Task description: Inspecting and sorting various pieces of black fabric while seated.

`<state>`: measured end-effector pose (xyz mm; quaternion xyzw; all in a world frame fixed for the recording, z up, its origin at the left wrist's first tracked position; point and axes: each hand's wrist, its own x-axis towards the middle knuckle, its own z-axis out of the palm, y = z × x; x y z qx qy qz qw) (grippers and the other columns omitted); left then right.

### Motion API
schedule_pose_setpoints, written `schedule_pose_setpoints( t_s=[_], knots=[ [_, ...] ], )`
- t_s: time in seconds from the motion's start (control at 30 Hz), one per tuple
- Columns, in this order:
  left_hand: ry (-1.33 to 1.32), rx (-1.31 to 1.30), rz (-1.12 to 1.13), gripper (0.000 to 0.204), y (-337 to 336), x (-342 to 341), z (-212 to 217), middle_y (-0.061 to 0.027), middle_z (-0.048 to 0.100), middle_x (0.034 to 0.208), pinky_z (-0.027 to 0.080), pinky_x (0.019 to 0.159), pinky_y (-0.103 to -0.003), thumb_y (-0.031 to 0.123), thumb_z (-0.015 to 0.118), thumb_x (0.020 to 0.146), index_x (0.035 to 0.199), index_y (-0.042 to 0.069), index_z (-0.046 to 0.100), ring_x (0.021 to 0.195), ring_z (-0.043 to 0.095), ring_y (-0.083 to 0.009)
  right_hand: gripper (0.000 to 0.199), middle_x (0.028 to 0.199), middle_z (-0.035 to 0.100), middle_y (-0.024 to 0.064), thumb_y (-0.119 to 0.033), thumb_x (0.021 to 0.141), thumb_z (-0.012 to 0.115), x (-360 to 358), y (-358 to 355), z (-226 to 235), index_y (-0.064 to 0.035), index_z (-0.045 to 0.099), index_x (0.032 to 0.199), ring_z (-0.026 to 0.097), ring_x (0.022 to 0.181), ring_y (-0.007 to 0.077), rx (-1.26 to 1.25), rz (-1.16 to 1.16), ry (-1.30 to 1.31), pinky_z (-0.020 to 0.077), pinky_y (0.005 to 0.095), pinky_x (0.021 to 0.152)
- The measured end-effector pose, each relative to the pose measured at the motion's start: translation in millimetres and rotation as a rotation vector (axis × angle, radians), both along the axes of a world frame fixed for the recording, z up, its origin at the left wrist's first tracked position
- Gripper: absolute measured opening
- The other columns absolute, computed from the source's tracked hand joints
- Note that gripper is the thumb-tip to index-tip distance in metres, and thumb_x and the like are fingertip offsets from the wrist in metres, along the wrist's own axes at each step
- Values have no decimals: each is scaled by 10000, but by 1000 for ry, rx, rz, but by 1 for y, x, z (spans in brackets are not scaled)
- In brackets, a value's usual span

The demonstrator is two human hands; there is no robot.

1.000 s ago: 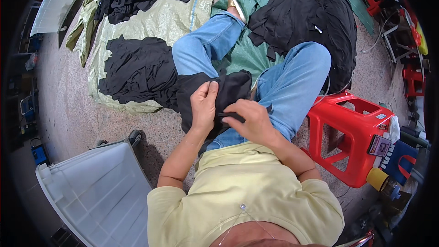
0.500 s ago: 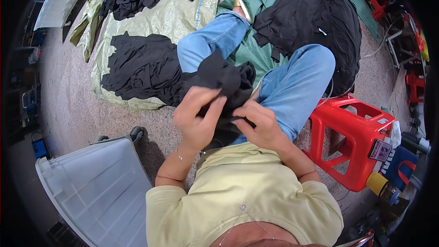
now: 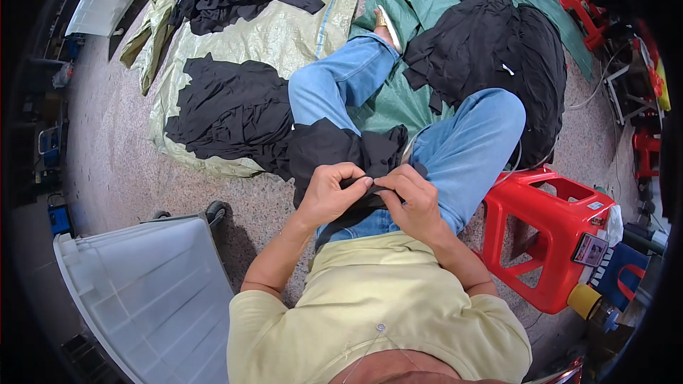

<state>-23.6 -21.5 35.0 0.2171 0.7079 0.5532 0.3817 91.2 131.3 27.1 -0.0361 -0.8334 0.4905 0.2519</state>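
A piece of black cloth (image 3: 324, 148) lies gathered across my lap, over my blue jeans. My left hand (image 3: 334, 190) pinches the cloth's near edge between thumb and forefinger. Right beside it, my right hand (image 3: 411, 199) grips the same edge, and the fingertips of both hands almost meet. The cloth's folds fall toward my knees, with a stretch of it hanging below my hands. Whether it is a whole garment or a part of one, I cannot tell.
Black cloth piles lie on a pale woven sheet (image 3: 284, 50) at left and a green sheet (image 3: 384, 110) at right. A red plastic stool (image 3: 551, 242) stands at my right. A white plastic bin (image 3: 153, 299) on wheels is at my left.
My left hand has come down and right, meeting the right hand at the cloth's edge. The cloth that was bunched and raised now lies lower and flatter over my lap.
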Motion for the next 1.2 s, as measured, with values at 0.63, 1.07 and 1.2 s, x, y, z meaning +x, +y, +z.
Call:
schedule_pose_setpoints(
  t_s=[0.63, 1.07, 1.2],
  knots=[
    [354, 157, 31, 62, 0, 14, -10, -67, 578, 704, 420, 583, -265, -9, 679, 828, 880, -39, 664, 630, 528, -132, 82, 863, 677, 68, 31, 824, 703, -1, 9, -12, 9, 686, 901, 634, 782, 151, -404, 52, -304, 487, 267, 704],
    [-159, 63, 344, 68, 1, 25, -17, 67, 647, 757, 431, 586, -170, 62, 737, 881, 863, -3, 729, 674, 525, 6, 164, 921, 669, -19, -148, 935, 691, -3, 12, -36, -5, 673, 1014, 573, 816, 31, -1371, 232, -483, 452, 193, 719],
    [-424, 163, 413, 220, -6, 18, -33, 31, 653, 803, 457, 649, -174, 207, 685, 954, 900, -4, 712, 720, 562, -15, 124, 839, 649, -17, -111, 892, 712, -3, 11, -29, -3, 688, 949, 555, 746, 47, -763, 99, -483, 457, 245, 651]
  ],
)
